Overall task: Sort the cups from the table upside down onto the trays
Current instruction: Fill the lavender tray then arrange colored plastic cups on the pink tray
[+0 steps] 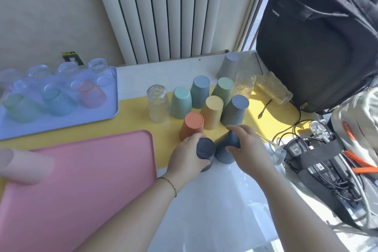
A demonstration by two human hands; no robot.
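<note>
My left hand [187, 156] grips a dark navy cup [205, 150], bottom up, near the table's front. My right hand [248, 149] holds a second dark ribbed cup [224, 152] right beside it. Behind them stand several upside-down plastic cups: orange [192, 126], yellow [212, 114], teal [181, 102], blue [200, 91], green [224, 90], slate [235, 111] and grey [229, 65]. A clear glass [158, 105] stands inverted to their left. The pink tray [81, 180] holds one pink cup [24, 166]. The blue tray [98, 116] carries several inverted glasses.
A tall clear glass [244, 84] stands upright and another glass [274, 88] lies on its side by a black backpack [319, 43]. Cables and a power adapter [300, 147] crowd the right edge. A radiator [169, 12] backs the table.
</note>
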